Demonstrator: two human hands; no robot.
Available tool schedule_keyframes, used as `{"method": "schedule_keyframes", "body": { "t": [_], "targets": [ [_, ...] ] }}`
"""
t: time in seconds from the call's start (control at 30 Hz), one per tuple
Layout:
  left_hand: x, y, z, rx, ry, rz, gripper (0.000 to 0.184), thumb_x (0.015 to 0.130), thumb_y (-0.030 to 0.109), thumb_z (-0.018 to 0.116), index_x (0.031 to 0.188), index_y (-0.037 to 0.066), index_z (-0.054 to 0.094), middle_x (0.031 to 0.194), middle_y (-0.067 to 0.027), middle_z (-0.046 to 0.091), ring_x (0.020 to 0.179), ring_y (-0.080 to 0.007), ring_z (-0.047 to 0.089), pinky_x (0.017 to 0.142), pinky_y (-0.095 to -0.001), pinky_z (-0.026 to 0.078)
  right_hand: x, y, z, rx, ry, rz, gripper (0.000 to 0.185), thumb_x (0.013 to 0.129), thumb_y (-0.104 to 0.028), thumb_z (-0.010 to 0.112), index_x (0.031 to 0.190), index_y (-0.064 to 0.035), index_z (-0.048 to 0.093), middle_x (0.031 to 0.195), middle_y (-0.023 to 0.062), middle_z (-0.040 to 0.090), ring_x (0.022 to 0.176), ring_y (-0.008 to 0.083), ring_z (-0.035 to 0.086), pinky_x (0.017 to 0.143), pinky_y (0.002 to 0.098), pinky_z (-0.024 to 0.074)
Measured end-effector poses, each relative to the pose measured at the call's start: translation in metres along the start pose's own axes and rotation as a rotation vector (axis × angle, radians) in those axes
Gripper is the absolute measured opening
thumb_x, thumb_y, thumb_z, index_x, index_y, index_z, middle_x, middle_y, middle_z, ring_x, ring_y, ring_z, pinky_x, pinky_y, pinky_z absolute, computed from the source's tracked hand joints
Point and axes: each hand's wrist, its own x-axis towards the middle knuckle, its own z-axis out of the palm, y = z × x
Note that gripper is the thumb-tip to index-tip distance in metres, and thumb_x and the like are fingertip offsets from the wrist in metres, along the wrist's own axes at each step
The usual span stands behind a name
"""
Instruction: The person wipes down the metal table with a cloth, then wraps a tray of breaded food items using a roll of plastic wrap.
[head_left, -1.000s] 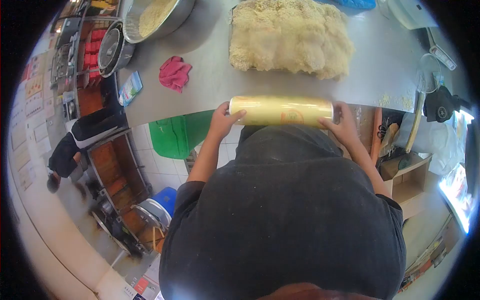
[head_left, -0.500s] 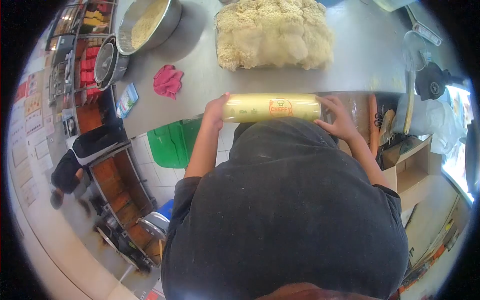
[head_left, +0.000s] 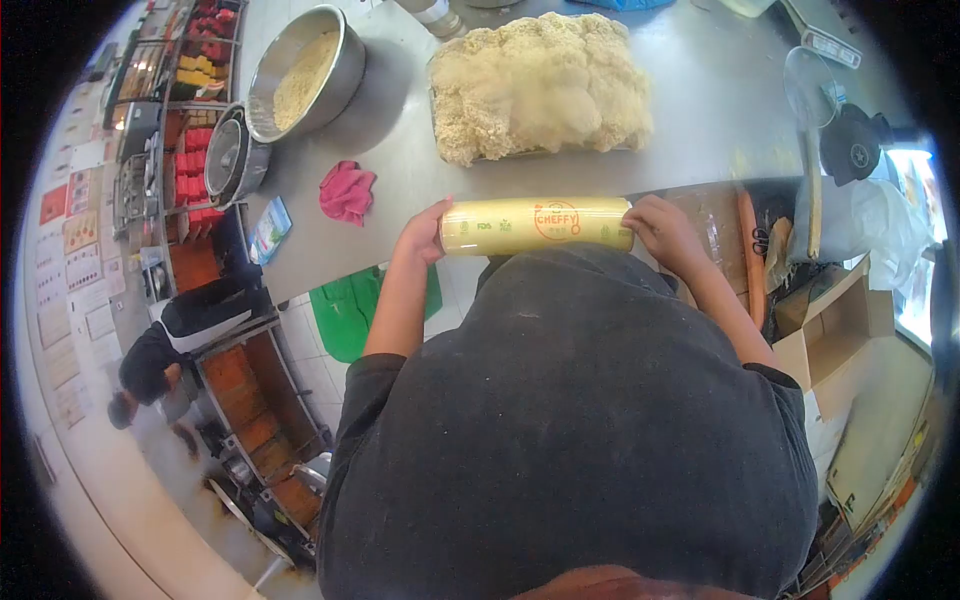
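A yellow roll of cling film (head_left: pixel 490 227) with a red CHEFFY print lies level in front of my body, by the near edge of the steel table. My left hand (head_left: pixel 428 232) is wrapped round its left end. At the right end, my right hand (head_left: pixel 664 232) has its fingertips pinched against the roll's upper edge. Whether a film edge is between those fingers is too small to tell. Beyond the roll, a tray heaped with crumb-coated pieces (head_left: pixel 540 90) sits on the table.
On the table (head_left: pixel 400 170) are a steel bowl of crumbs (head_left: pixel 350 75), a pink cloth (head_left: pixel 347 192) and a blue-white packet (head_left: pixel 268 230). A green bin (head_left: pixel 345 310) stands below. An open cardboard box (head_left: pixel 835 345) is at right. Another person (head_left: pixel 145 365) bends over at left.
My right hand's fingers have drawn together from a wider hold into a pinch at the roll's end. The roll has turned slightly, and the whole view has shifted a little.
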Motion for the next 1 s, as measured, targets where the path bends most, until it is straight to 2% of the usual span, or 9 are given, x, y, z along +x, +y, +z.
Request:
{"method": "schedule_keyframes", "body": {
  "t": [0.17,0.57,0.67,0.73,0.77,0.83,0.87,0.93,1.0],
  "targets": [
    [-0.003,-0.005,-0.004,0.013,0.016,-0.052,0.043,0.112,0.034,0.044,0.124,-0.001,0.064,0.116,-0.0159,0.074,0.103,-0.0291,0.073,0.095,-0.0463,0.057,-0.007,-0.021,-0.020,-0.092,-0.060,-0.089,0.020,0.092,-0.016,0.074,0.109,-0.0048,0.070,0.097,0.0117,0.068,0.087,0.0323,0.067,0.077,0.0411,0.0542],
    [0.011,-0.012,-0.018,-0.041,-0.016,-0.013,0.040,0.111,0.030,0.044,0.124,-0.001,0.064,0.116,-0.0149,0.074,0.103,-0.0290,0.073,0.096,-0.0462,0.057,-0.001,-0.009,-0.003,-0.045,-0.027,0.134,0.016,0.100,-0.018,0.064,0.107,-0.0044,0.065,0.103,0.0162,0.069,0.091,0.0362,0.067,0.080,0.0444,0.0528],
    [0.009,-0.010,-0.018,0.042,-0.022,0.000,0.051,0.109,0.046,0.048,0.128,0.001,0.062,0.124,-0.0134,0.072,0.103,-0.0291,0.072,0.092,-0.0480,0.057,0.005,-0.013,-0.008,-0.017,-0.117,0.201,0.016,0.103,-0.018,0.057,0.107,-0.0027,0.060,0.101,0.0180,0.066,0.094,0.0385,0.065,0.081,0.0451,0.0505],
    [-0.020,0.006,0.012,0.600,0.350,0.062,0.047,0.104,0.044,0.058,0.118,-0.001,0.065,0.113,-0.0153,0.074,0.096,-0.0292,0.073,0.084,-0.0463,0.057,0.009,-0.024,-0.019,0.102,-0.171,0.197,0.018,0.106,-0.019,0.054,0.106,-0.0010,0.055,0.097,0.0193,0.063,0.091,0.0363,0.061,0.082,0.0429,0.0482],
    [-0.029,0.006,0.020,0.598,0.350,0.060,0.047,0.104,0.044,0.058,0.118,-0.001,0.065,0.113,-0.0153,0.074,0.096,-0.0292,0.073,0.084,-0.0463,0.057,0.011,-0.029,-0.024,0.101,-0.173,0.198,0.018,0.106,-0.019,0.054,0.106,-0.0010,0.055,0.097,0.0193,0.063,0.091,0.0363,0.061,0.082,0.0429,0.0482],
    [-0.044,0.006,0.034,1.346,0.828,0.480,0.050,0.096,0.045,0.069,0.117,-0.001,0.065,0.110,-0.0172,0.072,0.096,-0.0333,0.071,0.083,-0.0464,0.055,0.014,-0.041,-0.035,0.233,-0.245,0.148,0.021,0.109,-0.021,0.051,0.103,-0.0010,0.054,0.090,0.0140,0.058,0.085,0.0274,0.057,0.080,0.0382,0.0467],
    [-0.048,0.008,0.044,1.342,0.829,0.479,0.050,0.096,0.045,0.069,0.117,-0.001,0.065,0.110,-0.0172,0.072,0.096,-0.0333,0.071,0.083,-0.0464,0.055,0.017,-0.046,-0.039,0.231,-0.249,0.147,0.021,0.109,-0.021,0.051,0.103,-0.0010,0.054,0.090,0.0140,0.058,0.085,0.0274,0.057,0.080,0.0382,0.0467],
    [-0.057,0.011,0.065,1.314,0.477,1.026,0.048,0.092,0.040,0.074,0.118,0.001,0.066,0.108,-0.0169,0.070,0.102,-0.0366,0.067,0.091,-0.0454,0.053,0.020,-0.054,-0.043,0.379,-0.339,0.205,0.023,0.111,-0.023,0.047,0.105,-0.0034,0.056,0.088,0.0042,0.054,0.082,0.0160,0.050,0.077,0.0322,0.0446],
    [-0.055,0.010,0.092,1.348,0.114,1.100,0.048,0.091,0.037,0.078,0.127,0.007,0.066,0.116,-0.0142,0.068,0.110,-0.0315,0.065,0.096,-0.0435,0.051,0.025,-0.058,-0.043,0.512,-0.355,0.252,0.022,0.112,-0.025,0.047,0.106,-0.0050,0.056,0.088,0.0008,0.052,0.082,0.0123,0.048,0.076,0.0291,0.0432]
  ]
}}
